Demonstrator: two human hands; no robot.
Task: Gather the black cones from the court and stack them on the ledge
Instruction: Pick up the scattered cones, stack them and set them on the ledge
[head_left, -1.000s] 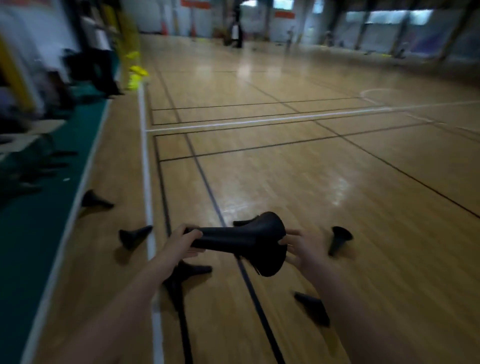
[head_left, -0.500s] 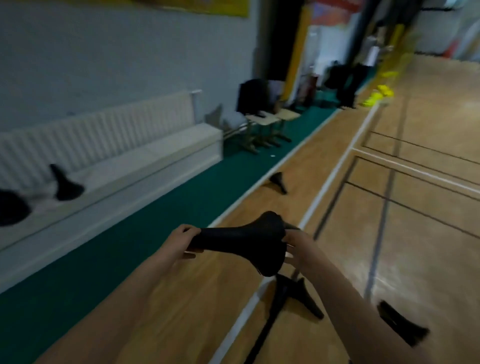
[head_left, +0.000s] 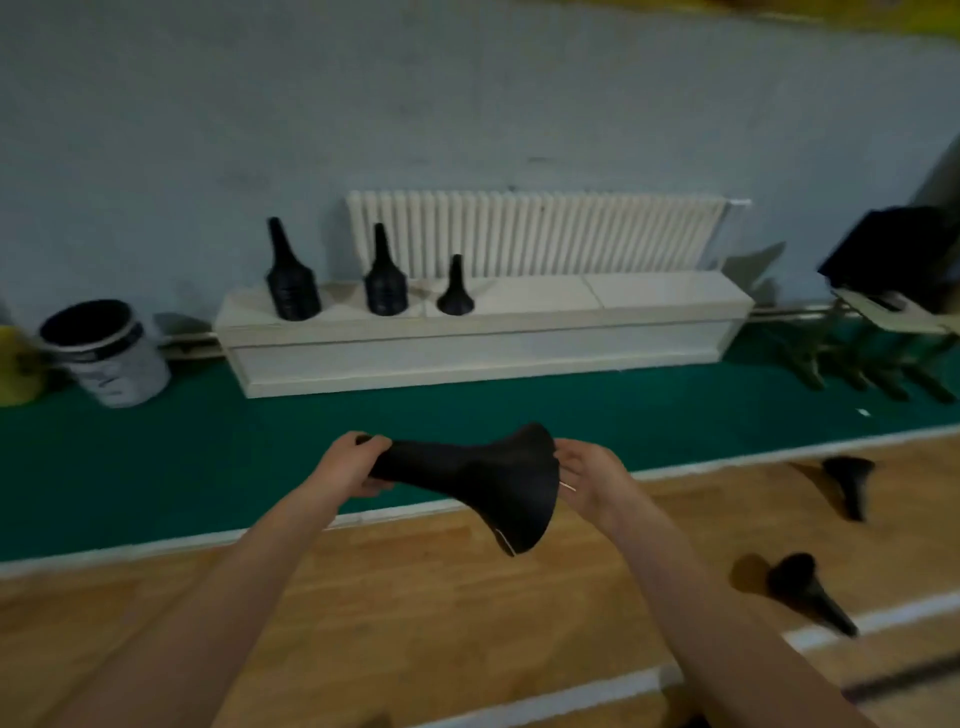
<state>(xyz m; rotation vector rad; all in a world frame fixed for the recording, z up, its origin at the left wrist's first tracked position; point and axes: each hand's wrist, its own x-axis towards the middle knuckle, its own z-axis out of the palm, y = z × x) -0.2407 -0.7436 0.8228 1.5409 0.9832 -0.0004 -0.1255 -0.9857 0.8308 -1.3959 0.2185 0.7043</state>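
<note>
Holds black cones (head_left: 483, 478) sideways, near centre, left hand (head_left: 353, 465) gripping the narrow tip, right hand (head_left: 587, 480) clasping the wide rim; now faces the far ledge (head_left: 623, 304) and its three stacks (head_left: 385, 286) instead of open court, probably ready to stack.

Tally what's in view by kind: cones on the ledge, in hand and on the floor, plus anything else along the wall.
Upright cones or stacks on the ledge: 3 (left stack, middle stack, single cone)
Held cone, gripped by left hand and right hand: 1
Cones lying on the floor: 2 (far floor cone, near floor cone)
Bucket: 1
Radiator: 1
Total: 8
</note>
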